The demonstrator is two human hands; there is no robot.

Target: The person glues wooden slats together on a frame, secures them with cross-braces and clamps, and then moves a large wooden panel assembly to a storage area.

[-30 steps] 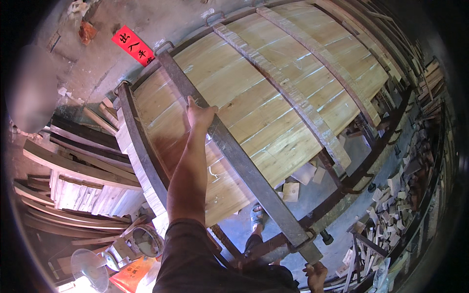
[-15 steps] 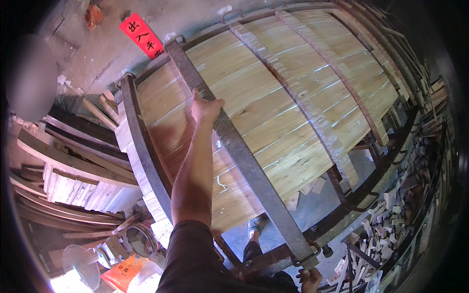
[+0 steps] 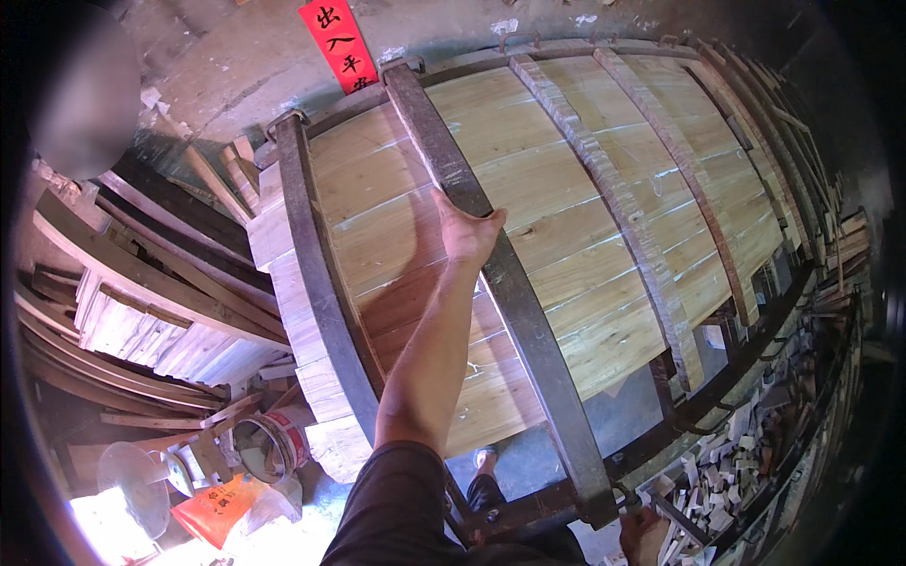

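Note:
A wide panel of pale wooden boards (image 3: 538,212) laid edge to edge rests on a dark metal frame. Several long bars cross over it. My left hand (image 3: 469,236) is closed around the sides of one dark metal bar (image 3: 543,354), thumb on its right edge and fingers at its left. Beyond the near end of that bar, at the picture's lower edge, is my right hand (image 3: 644,536). Its fingers look curled, close to a metal fitting (image 3: 623,495) at the bar's end; what they hold, if anything, is hidden.
Another dark bar (image 3: 326,274) crosses the panel's left end. Curved planks (image 3: 160,274) are stacked at left, above a bucket (image 3: 269,445) and an orange bag (image 3: 219,509). Wood offcuts (image 3: 722,476) lie heaped at lower right. A red paper strip (image 3: 342,47) is on the wall.
The whole view has shifted, so the panel sits further right and lower. My left hand stays on the same bar. My right hand has moved slightly away from the bar's near end.

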